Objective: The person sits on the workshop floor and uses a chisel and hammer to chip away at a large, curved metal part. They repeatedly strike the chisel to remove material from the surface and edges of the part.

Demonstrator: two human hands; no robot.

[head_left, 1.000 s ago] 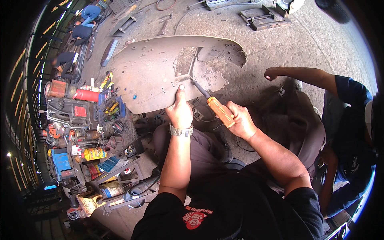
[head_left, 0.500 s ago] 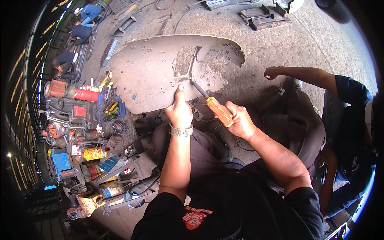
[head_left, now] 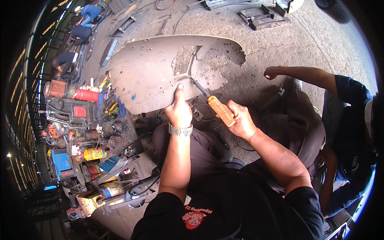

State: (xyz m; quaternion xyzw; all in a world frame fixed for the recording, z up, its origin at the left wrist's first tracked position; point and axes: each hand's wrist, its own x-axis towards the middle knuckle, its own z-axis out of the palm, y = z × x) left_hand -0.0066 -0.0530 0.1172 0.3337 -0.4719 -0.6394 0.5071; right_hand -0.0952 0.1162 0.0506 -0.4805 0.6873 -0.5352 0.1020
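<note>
Nearest, below the pale panel (head_left: 140, 72), the right hand (head_left: 240, 120) is closed around an orange-handled tool (head_left: 221, 111), which slants leftward and away to the panel's opening (head_left: 184, 60). The left hand (head_left: 179, 112) grips the panel's near edge, thumb on top. Left of the panel is a blue tray (head_left: 122, 109); right, apart, a co-worker's arm (head_left: 306, 73).

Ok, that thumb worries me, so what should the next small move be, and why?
Perhaps shift the left hand a little left along the sheet's near edge: its thumb lies on top, close to the tip of the tool that the right hand grips.
</note>
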